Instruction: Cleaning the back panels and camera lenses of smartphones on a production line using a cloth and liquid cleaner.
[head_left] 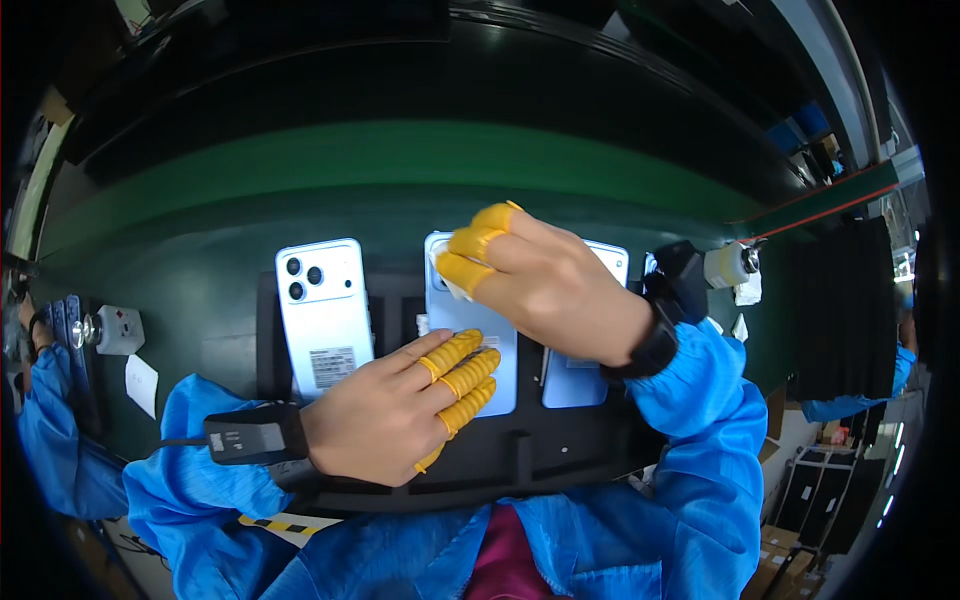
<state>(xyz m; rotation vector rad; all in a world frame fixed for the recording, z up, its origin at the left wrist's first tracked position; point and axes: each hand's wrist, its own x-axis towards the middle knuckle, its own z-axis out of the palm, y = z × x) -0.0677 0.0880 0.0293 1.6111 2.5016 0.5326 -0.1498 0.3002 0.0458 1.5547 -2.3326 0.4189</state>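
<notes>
Three light-blue smartphones lie back up in a row on a black tray [590, 450]. My left hand [385, 410], with yellow finger cots on its fingers, rests flat on the lower part of the middle phone [503, 375]. Over that phone's top end, my right hand [550, 285] pinches a white wipe [452, 285], also wearing yellow finger cots. That hand hides most of the camera area. The left phone [330, 320] shows its camera lenses and a printed label. Partly under my right wrist is the right phone [575, 388].
A white bottle with a metal top [120, 330] and a slip of paper [141, 386] stand and lie at the left. Another bottle [722, 266] is at the right, beyond my wrist. A co-worker's blue sleeve [50, 440] shows at the far left.
</notes>
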